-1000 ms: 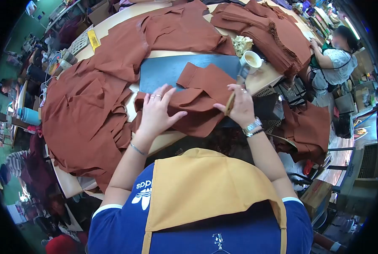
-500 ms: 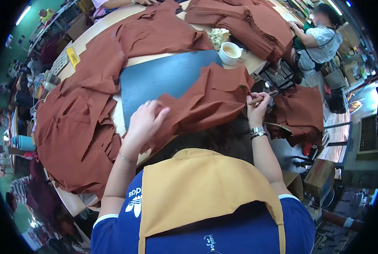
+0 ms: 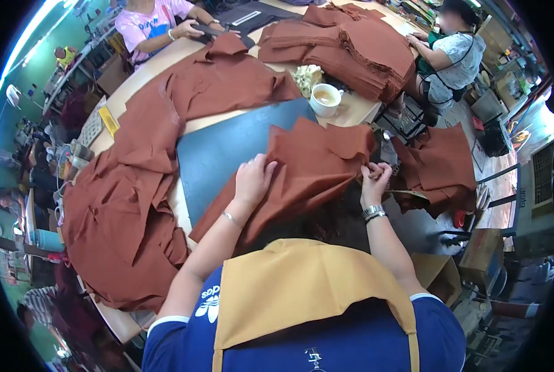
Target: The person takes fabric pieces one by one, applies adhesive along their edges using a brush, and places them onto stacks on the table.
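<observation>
A rust-brown fabric piece (image 3: 317, 152) is stretched between my two hands, partly over a dark blue-grey board (image 3: 212, 152) and partly over the table's front edge. My left hand (image 3: 254, 181) pinches its left side, fingers curled and thumb against the cloth. At the right edge, my right hand (image 3: 376, 180) grips the cloth with closed fingers. It also holds a small tool with a brown handle (image 3: 376, 175), whose tip is hidden now. Just right of that hand hang more rust-brown pieces (image 3: 441, 164).
Loose rust-brown cloth (image 3: 125, 204) covers the table's left side. A thick fabric stack (image 3: 351, 56) lies at the back. A white cup (image 3: 325, 100) stands beside a crumpled pale bundle (image 3: 306, 79). One person (image 3: 159, 28) handles dark cloth across the table; another (image 3: 453, 56) sits right.
My left hand has moved right and taken hold of the fabric's left side. The fabric is pulled up between both hands. My right hand has dropped slightly, and its tool has turned out of sight.
</observation>
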